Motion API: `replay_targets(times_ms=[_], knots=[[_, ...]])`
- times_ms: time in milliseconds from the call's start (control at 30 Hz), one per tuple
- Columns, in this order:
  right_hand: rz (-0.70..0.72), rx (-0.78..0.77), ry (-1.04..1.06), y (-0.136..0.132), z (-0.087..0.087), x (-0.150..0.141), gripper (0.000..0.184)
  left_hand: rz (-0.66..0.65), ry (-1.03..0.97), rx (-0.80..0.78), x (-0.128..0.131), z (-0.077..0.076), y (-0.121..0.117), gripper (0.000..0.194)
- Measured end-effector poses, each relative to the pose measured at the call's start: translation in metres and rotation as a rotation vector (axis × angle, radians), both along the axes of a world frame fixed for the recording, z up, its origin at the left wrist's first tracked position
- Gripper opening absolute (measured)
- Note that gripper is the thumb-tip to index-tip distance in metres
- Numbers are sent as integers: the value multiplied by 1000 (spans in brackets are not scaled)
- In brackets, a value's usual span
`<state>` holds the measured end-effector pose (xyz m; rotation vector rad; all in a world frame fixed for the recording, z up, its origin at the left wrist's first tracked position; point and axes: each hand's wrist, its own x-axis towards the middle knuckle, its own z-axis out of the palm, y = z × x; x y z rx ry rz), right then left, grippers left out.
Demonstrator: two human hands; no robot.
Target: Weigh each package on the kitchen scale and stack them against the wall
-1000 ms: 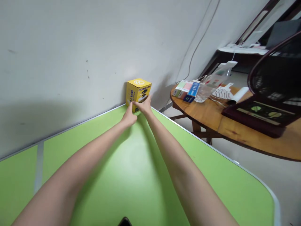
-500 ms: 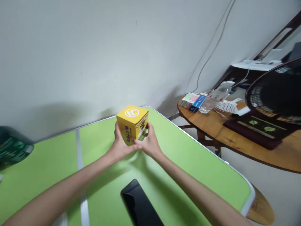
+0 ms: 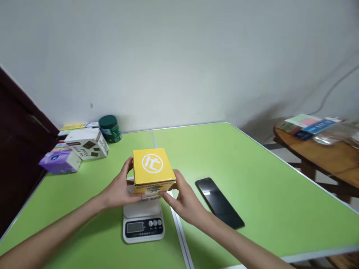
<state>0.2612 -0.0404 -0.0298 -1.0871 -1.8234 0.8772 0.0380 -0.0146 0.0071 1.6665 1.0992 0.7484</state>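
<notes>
Between both hands is a yellow box (image 3: 153, 168) with a white round logo on its top and dark print on its front. My left hand (image 3: 120, 188) grips its left side, the thumb along the lower front. On the right side, my right hand (image 3: 183, 198) holds it with the thumb near the front's lower edge. Below and behind the box is a white kitchen scale (image 3: 144, 226) with a dark display panel and several round buttons. The box covers most of its platform, and whether the two touch I cannot tell.
A black phone (image 3: 220, 203) lies right of the hands on the green table (image 3: 246, 168). At the back left stand a green jar (image 3: 110, 129), a white carton (image 3: 88, 144) and a purple pack (image 3: 60, 161). A wooden side table (image 3: 333, 153) is at the right.
The view has swung left, bringing the scale and the back-left packages into sight. Both hands have carried the yellow box leftward across the table, from beyond the phone to above the scale.
</notes>
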Motion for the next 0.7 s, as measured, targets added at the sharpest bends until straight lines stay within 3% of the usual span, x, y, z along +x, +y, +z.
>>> replay_targets(times_ms=[167, 400, 533, 700], knots=[[35, -58, -79, -2, -3, -32, 44, -5, -73, -18, -35, -21, -8, 116], [123, -125, -259, 16, 0, -9, 75, -10, -84, -98, -62, -56, -17, 136], [230, -169, -257, 35, 1, 1, 86, 29, -41, -136, -75, -60, -25, 129], [290, -209, -217, 47, 4, -8, 101, 23, -26, -140, -76, -61, -31, 115]])
